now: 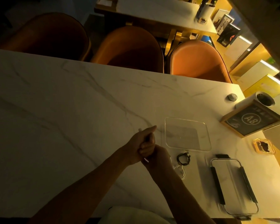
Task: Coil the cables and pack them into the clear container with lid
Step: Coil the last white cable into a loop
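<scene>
My left hand (pixel 140 139) is closed in a fist around a white cable (pixel 139 129), and one plug end pokes out above the knuckles. My right hand (pixel 159 155) sits right against it from below, its fingers curled round the same cable, a short white piece of which shows at the wrist. Both hands hover over the marble table (pixel 71 110), just left of the clear container (pixel 166 135), which holds nothing. A coiled black cable (pixel 183 159) lies in front of the container, with a pale, thin cable (pixel 182 172) beside it. The clear lid (pixel 233 186) with black clips lies at the right front.
A framed "A8" sign (pixel 251 120), a paper roll (pixel 263 99) and a yellow ashtray (pixel 263 146) stand at the table's right end. A small round silver object (pixel 231 97) sits near the far corner. Orange chairs (pixel 131 46) line the far edge.
</scene>
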